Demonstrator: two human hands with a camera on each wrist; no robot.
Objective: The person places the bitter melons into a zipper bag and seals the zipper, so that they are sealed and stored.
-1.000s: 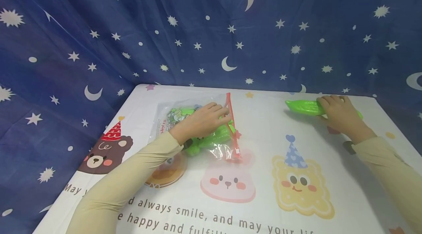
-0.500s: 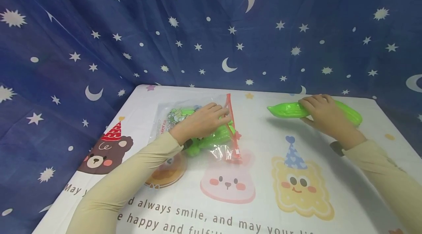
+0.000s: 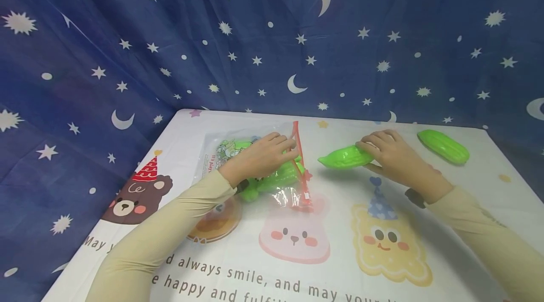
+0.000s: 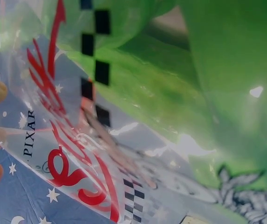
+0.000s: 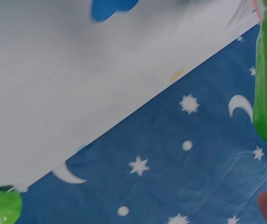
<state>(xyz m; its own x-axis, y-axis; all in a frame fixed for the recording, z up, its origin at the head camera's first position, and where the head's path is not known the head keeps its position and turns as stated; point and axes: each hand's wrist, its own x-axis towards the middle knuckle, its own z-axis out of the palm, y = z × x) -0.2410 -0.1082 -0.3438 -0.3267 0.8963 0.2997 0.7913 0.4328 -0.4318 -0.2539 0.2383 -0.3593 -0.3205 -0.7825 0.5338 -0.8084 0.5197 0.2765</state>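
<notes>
Moved since the earlier frame: right hand (image 3: 388,158) together with green pod-shaped toy (image 3: 344,158), carried leftward, apparently raised above the white table (image 3: 340,245), and now near the clear bag (image 3: 285,200) but not touching. Uncovered by this movement: second green piece (image 3: 444,147), lying alone near the far right corner of the table. Without noticeable change: left hand (image 3: 259,158), in the same place at the bag.

Held firmly in the right hand, with fingers curled over the rear part and thumb on the near side: the pod-shaped toy. Gripped at the rear, perhaps, for leaving the front part free and for easy steering of the tip. Pinched by the left hand, close to the red zip edge (image 3: 299,145): the film of the bag, probably for keeping the mouth steady and a little lifted. Not possible to tell how wide the mouth. Seen through the film, more green toys (image 3: 278,176), number uncertain.

Pointing left, toward the red zip edge: the narrow tip of the held toy. Long axis almost sideways across the table, slightly oblique, with the rear going farther away and partly hidden under the fingers. Different in direction: the second green piece, with axis from far left to near right
</notes>
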